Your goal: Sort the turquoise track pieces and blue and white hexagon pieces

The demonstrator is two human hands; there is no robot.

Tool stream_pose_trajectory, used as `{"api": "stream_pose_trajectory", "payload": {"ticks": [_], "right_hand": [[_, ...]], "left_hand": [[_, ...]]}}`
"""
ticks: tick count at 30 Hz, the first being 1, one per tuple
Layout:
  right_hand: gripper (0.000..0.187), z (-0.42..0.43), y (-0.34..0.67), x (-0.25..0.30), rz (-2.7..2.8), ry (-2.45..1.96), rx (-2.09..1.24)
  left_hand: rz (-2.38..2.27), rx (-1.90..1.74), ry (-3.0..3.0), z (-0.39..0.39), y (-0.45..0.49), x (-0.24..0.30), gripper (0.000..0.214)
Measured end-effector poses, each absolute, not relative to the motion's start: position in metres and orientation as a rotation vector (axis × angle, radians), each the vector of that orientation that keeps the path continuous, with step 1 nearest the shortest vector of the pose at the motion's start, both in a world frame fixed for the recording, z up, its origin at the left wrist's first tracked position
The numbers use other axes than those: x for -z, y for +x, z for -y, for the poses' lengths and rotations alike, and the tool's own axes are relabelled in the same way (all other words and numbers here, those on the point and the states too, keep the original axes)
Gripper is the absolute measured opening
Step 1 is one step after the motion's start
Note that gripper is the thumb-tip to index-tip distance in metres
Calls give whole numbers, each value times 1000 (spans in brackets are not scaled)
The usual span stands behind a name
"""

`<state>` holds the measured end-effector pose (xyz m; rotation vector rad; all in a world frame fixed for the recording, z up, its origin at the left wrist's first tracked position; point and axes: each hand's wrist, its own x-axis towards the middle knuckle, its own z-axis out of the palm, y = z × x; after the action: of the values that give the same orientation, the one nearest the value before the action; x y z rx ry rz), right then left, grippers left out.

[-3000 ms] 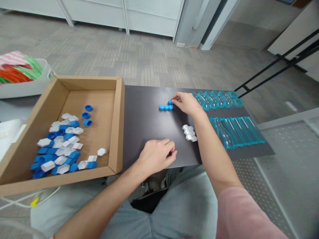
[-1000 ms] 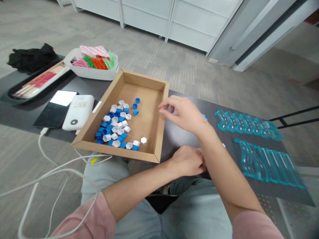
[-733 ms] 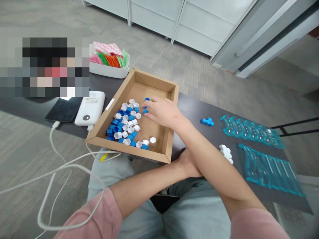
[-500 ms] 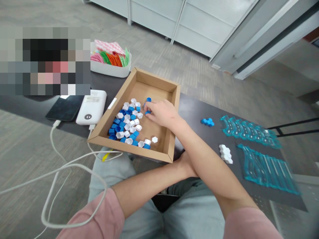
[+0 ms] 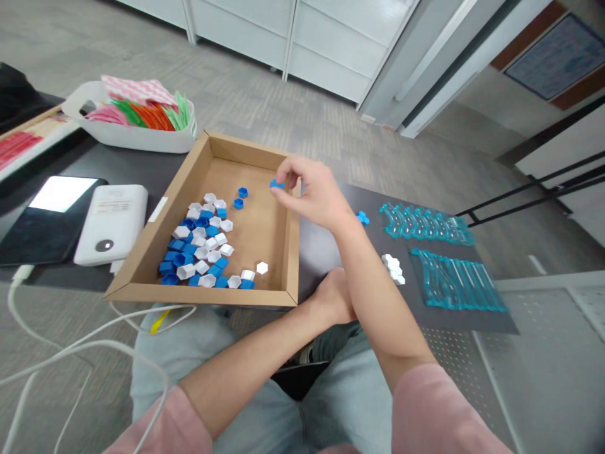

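My right hand [image 5: 314,195] is raised above the right side of the cardboard tray [image 5: 198,294], pinching a small blue hexagon piece [image 5: 276,184] between thumb and fingers. In the tray lies a heap of blue and white hexagon pieces [image 5: 201,249]. My left hand [image 5: 333,296] rests on the near edge of the black mat [image 5: 326,252], mostly hidden behind my right forearm; its fingers do not show. A small cluster of blue hexagons [image 5: 363,218] and a cluster of white hexagons [image 5: 393,268] lie on the mat.
Two rows of clear teal curved pieces [image 5: 444,252] lie at the mat's right. A white power bank [image 5: 111,224] and a phone [image 5: 42,217] sit left of the tray. A white basket of coloured sheets [image 5: 132,120] stands behind. White cables [image 5: 85,340] hang below the table.
My right hand left the blue cluster on the mat, crossed into the tray, took a blue hexagon and lifted it. My left hand stayed at the mat's near edge.
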<state>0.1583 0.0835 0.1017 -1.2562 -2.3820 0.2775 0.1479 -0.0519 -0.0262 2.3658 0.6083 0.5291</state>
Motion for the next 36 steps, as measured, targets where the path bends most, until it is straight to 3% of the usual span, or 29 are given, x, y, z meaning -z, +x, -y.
{"api": "stream_pose_trajectory", "payload": {"ticks": [4, 11, 28, 36], "right_hand": [[18, -84, 242, -105, 2011, -1462, -139], [25, -83, 340, -48, 1842, -1789, -213], [31, -87, 346, -29, 1901, -2027, -355], [21, -89, 343, -26, 1851, -2116, -250]], "left_hand": [[-621, -406, 2489, 53, 141, 3, 29], [-674, -359, 2543, 56, 141, -2, 24], [-755, -227, 2538, 58, 141, -4, 17], [-757, -202, 2519, 58, 141, -4, 18]]}}
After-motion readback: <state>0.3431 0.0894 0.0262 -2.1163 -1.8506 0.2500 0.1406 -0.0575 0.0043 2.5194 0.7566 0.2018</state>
